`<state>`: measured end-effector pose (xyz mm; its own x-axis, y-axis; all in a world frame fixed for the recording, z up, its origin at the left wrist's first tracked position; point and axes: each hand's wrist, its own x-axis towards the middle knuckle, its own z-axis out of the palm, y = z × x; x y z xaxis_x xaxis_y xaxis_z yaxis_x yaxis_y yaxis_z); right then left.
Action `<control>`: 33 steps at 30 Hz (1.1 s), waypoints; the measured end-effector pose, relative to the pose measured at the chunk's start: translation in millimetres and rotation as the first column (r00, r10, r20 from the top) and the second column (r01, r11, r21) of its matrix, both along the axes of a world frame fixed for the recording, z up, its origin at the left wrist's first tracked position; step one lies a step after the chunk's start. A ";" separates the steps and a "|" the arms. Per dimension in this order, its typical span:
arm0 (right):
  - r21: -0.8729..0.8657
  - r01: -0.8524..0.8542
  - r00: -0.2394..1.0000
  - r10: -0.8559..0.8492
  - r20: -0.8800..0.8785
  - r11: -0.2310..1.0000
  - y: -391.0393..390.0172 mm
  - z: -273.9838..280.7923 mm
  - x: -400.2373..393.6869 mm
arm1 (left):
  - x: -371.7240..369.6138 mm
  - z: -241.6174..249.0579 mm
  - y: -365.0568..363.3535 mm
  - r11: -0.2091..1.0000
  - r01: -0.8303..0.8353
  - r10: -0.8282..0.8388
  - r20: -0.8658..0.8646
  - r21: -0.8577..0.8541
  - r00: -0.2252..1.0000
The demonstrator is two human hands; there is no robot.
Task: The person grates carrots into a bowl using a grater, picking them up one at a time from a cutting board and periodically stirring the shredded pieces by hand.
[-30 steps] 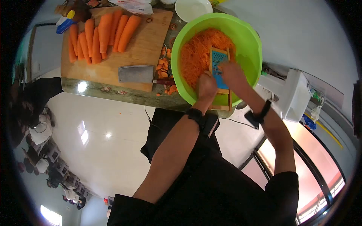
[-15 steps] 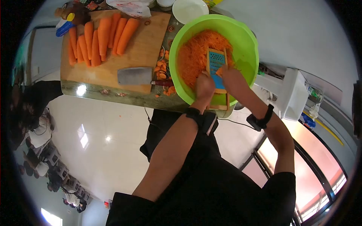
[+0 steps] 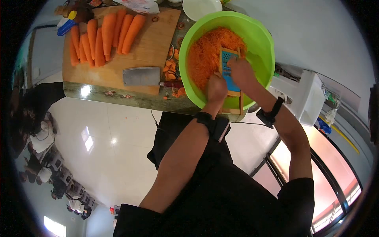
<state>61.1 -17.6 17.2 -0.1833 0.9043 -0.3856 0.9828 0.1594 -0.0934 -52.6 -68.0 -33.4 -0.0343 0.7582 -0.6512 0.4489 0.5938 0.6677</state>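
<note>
A green basin (image 3: 262, 39) stands at the table's right end, with a mass of shredded carrot (image 3: 205, 49) inside it. Leaning in the basin is a wooden-framed grater (image 3: 233, 85) with a blue plate. My left hand (image 3: 217, 87) is closed around the grater's left side rail. Over the blue plate, my right hand (image 3: 242, 72) is closed on a piece of carrot (image 3: 232, 61), of which only a little orange shows. To the left, several whole peeled carrots (image 3: 107, 33) lie on the wooden board (image 3: 150, 43).
A cleaver (image 3: 141, 76) lies on the board's front edge, handle toward the basin. Carrot scraps (image 3: 170, 71) lie between board and basin. Behind are a white bowl (image 3: 202, 8) and a plastic bag (image 3: 140, 5). Several people are in the far left background.
My right hand has moved up along the grater's blue plate. The basin and table have shifted slightly in view. My left hand keeps its hold on the frame.
</note>
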 end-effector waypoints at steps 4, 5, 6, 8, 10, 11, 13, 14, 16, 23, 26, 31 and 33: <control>-0.026 0.001 1.000 -0.001 0.003 1.000 18.3 -12.5 10.1 | 0.2 0.4 3.7 0.999 0.001 0.001 -0.030 0.052 1.000; 0.009 0.014 1.000 -0.014 0.006 1.000 24.4 -15.4 11.3 | -0.1 -1.3 4.8 0.998 -0.001 0.003 -0.032 0.058 0.999; 0.043 0.026 1.000 -0.027 0.005 0.999 31.3 -19.8 11.3 | -3.0 1.6 7.4 0.999 0.048 -0.048 0.008 -0.025 0.999; 0.014 0.087 0.996 -0.087 -0.003 0.996 42.8 -28.0 12.9 | -7.8 5.5 6.4 0.989 0.094 -0.089 0.045 -0.117 0.995; -0.015 0.159 0.987 -0.159 0.004 0.987 43.3 -25.9 16.4 | -0.3 -3.8 -2.6 0.988 0.069 -0.053 -0.117 0.139 0.992; -0.019 0.154 0.987 -0.154 -0.036 0.988 45.5 -24.0 19.3 | 3.1 -9.1 -3.8 0.987 0.072 -0.055 -0.114 0.144 0.992; -0.019 0.148 0.986 -0.149 -0.075 0.989 43.3 -23.1 25.2 | 5.7 -8.4 -0.9 1.000 -0.009 0.009 -0.155 0.002 0.988; 0.013 0.136 0.984 -0.134 -0.114 0.991 35.8 -21.3 29.5 | 5.6 -8.1 -0.6 1.000 -0.010 0.011 -0.150 0.004 0.989; 0.046 0.120 0.983 -0.113 -0.148 0.992 26.4 -7.6 32.7 | 7.6 -20.6 -6.3 0.993 0.024 -0.008 -0.129 0.119 0.992; -0.276 0.339 0.925 -0.372 -0.076 0.899 -15.1 41.8 18.2 | 0.8 -24.5 -11.8 0.919 0.190 -0.129 -0.190 0.345 0.973; -0.295 0.327 0.934 -0.355 -0.043 0.898 -21.8 53.9 10.0 | 0.1 -16.8 -8.7 0.956 0.148 -0.113 -0.147 0.252 0.983; -0.214 0.330 0.935 -0.350 -0.061 0.919 -33.3 59.7 -5.4 | -0.8 -13.4 -6.6 0.967 0.093 -0.064 -0.127 0.237 0.990; -0.076 0.226 0.957 -0.236 -0.168 0.971 -30.6 63.2 -15.9 | 0.0 -6.2 -5.0 0.980 0.038 -0.028 -0.053 0.194 0.998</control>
